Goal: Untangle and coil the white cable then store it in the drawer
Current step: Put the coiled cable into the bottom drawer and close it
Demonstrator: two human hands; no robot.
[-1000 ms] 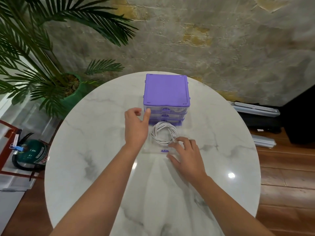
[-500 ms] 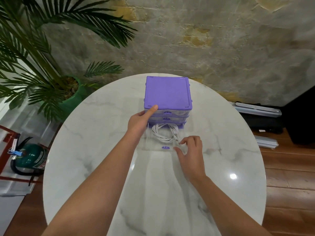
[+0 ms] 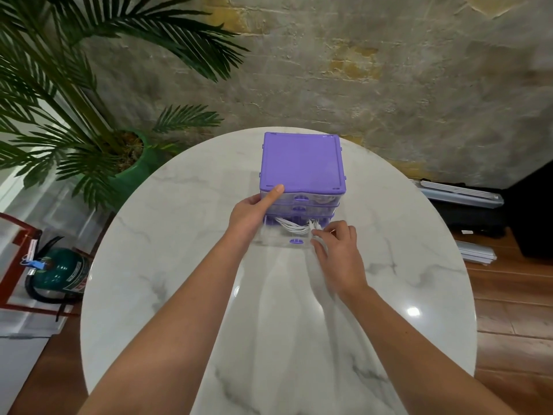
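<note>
Marble table (image 3: 179,265): coiled white cable (image 3: 294,227) lies crosswise in half-open drawer (image 3: 269,239)

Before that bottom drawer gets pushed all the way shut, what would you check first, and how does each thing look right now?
1. White cable coiled and inside the bottom drawer: ok.
2. No cable over the drawer's front edge: cannot tell; the right hand covers that corner.
3. Purple drawer unit steadied: ok, the left hand rests on its front left corner.
4. Right hand's fingers out of the drawer's path: not ok; they are at the cable.
5. Upper drawers shut: ok.
</note>
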